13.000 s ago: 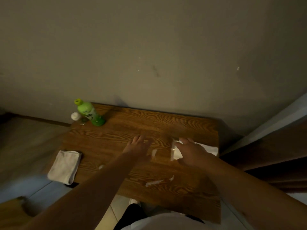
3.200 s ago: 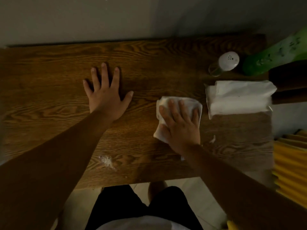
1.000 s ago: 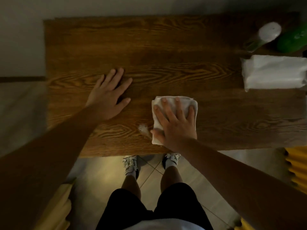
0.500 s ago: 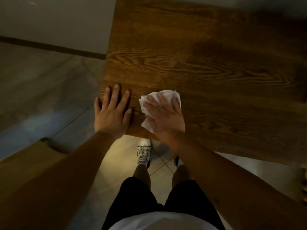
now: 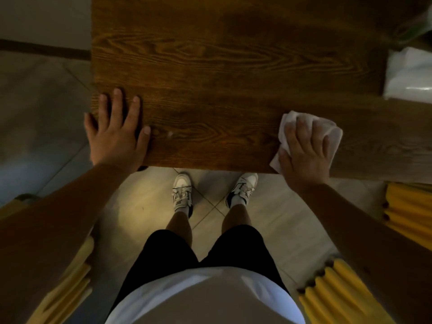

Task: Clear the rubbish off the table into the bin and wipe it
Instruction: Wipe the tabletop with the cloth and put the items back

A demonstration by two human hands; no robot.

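Observation:
The dark wooden table (image 5: 222, 73) fills the upper half of the head view. My left hand (image 5: 117, 134) lies flat with spread fingers on its front left corner. My right hand (image 5: 304, 150) grips a crumpled white cloth (image 5: 287, 120) against the tabletop near the front edge, toward the right. A corner of the cloth sticks out past the edge below my thumb. A small pale speck (image 5: 170, 134) sits on the wood just right of my left thumb. No bin is in view.
A white folded pack (image 5: 409, 73) lies at the table's right end, with a blurred green bottle (image 5: 413, 26) behind it. Yellow ribbed objects stand on the floor at right (image 5: 411, 211), lower right (image 5: 339, 295) and lower left (image 5: 63, 291). My feet are under the front edge.
My right hand has swept the cloth from beside my left hand along the front edge to the right. The cloth is now bunched. My left hand stays on the front left corner.

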